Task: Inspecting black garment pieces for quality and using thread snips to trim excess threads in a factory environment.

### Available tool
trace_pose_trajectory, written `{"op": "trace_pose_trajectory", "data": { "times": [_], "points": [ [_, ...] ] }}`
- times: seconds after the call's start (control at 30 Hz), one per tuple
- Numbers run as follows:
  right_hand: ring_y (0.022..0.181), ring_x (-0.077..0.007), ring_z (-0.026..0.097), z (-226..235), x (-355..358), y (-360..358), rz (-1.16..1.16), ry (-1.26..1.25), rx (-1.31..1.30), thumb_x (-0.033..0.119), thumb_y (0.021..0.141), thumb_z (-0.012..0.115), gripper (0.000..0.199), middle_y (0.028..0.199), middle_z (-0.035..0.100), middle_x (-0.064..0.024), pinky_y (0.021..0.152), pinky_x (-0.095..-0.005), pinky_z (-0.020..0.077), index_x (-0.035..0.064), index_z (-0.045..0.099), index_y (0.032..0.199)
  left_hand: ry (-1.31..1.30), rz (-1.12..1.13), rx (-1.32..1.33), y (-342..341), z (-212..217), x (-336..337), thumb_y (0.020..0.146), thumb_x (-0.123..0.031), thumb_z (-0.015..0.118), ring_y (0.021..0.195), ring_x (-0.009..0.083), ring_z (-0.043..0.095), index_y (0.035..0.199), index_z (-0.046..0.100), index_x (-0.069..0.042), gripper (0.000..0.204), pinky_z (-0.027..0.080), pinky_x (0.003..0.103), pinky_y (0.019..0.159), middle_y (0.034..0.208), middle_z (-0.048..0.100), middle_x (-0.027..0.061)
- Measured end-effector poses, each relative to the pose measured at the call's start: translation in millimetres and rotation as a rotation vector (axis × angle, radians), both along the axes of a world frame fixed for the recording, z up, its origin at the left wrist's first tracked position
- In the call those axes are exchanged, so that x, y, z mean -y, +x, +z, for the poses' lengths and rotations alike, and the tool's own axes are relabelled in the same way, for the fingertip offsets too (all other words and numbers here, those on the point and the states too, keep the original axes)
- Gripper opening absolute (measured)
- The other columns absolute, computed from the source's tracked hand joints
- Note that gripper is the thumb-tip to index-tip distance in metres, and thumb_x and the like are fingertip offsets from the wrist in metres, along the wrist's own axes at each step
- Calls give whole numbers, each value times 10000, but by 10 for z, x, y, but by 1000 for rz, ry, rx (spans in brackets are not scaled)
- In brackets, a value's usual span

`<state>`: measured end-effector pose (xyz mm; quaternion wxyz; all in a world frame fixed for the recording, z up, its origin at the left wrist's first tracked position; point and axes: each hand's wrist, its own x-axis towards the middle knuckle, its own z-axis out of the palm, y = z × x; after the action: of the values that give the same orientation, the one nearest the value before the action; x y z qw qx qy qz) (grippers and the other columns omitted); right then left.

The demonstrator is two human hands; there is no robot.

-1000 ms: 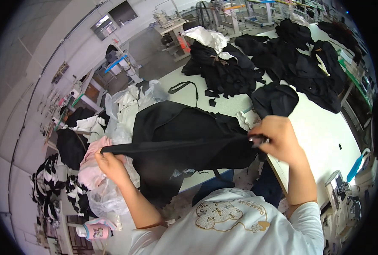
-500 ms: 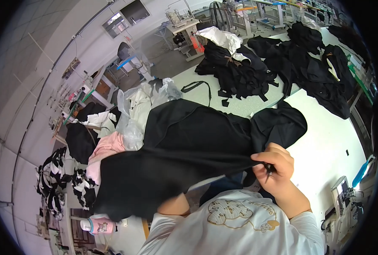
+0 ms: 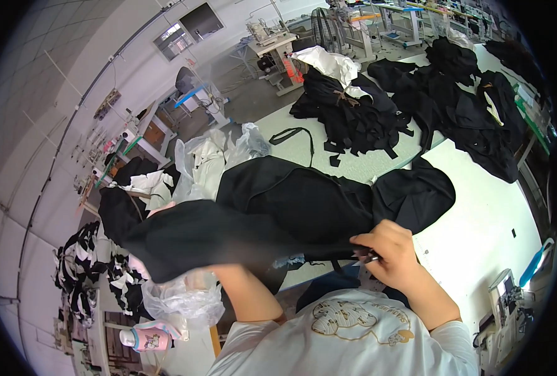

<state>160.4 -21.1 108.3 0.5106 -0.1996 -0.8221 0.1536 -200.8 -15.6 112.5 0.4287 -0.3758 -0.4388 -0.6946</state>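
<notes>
A large black cloth piece (image 3: 184, 235) stretches across in front of me, blurred at its left part. My right hand (image 3: 388, 250) pinches its right end between thumb and fingers. A small dark tool with a metal glint (image 3: 371, 255) also sits in that hand; its kind is unclear. My left forearm (image 3: 250, 294) reaches up under the cloth, which hides the left hand's fingers. Behind the held piece, more black fabric (image 3: 303, 194) lies on the pale table (image 3: 479, 210), with a rounded black fold (image 3: 416, 191) just beyond my right hand.
Heaps of black cut pieces (image 3: 347, 116) and black garments (image 3: 460, 106) cover the table's far side, a white cloth (image 3: 328, 62) on one. Plastic bags (image 3: 187, 301) and a pink bottle (image 3: 150, 338) are at left. A sewing machine (image 3: 504, 301) stands at lower right.
The cloth's left part has swung up and away from me, baring a plastic bag and more of my left forearm. My right hand has shifted slightly left, still gripping the cloth.
</notes>
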Motion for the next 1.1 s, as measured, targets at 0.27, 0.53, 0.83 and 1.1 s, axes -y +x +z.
{"op": "trace_pose_trajectory", "data": {
  "times": [0.27, 0.53, 0.83, 1.1],
  "points": [
    [621, -153, 591, -397, -258, 335, 82, -500, -98, -48, 694, 685, 133, 720, 628, -60, 554, -283, 443, 28, 673, 802, -543, 256, -58, -290, 90, -74, 905, -346, 563, 1262, 332, 475, 1269, 507, 45, 537, 371, 476, 1059, 1358, 495, 205],
    [634, -41, 510, -1036, -881, 145, -211, -825, -313, -8, 885, 587, 29, 697, 580, 5, 590, -200, 370, 12, 567, 877, -1406, -194, 202, -137, -343, -662, 941, -379, 533, 1169, 435, 533, 1324, 535, -34, 516, 421, 450, 996, 1271, 550, 284],
    [708, -46, 491, -857, -800, 298, -69, -1006, -344, 34, 882, 589, 70, 764, 571, 31, 678, -198, 393, 1, 627, 930, -1092, -481, -12, 1049, 70, -226, 854, -86, 642, 895, 283, 667, 857, 688, -10, 89, 521, 345, 804, 939, 704, 120],
    [791, -62, 553, -565, -746, 341, 69, -1037, -371, -69, 794, 658, 242, 876, 600, 3, 736, -208, 450, 3, 600, 1017, -1385, -1525, 30, 2012, -528, -784, 889, 48, 527, 769, 226, 605, 965, 503, -16, 102, 488, 314, 715, 873, 613, 95]
  ]
}}
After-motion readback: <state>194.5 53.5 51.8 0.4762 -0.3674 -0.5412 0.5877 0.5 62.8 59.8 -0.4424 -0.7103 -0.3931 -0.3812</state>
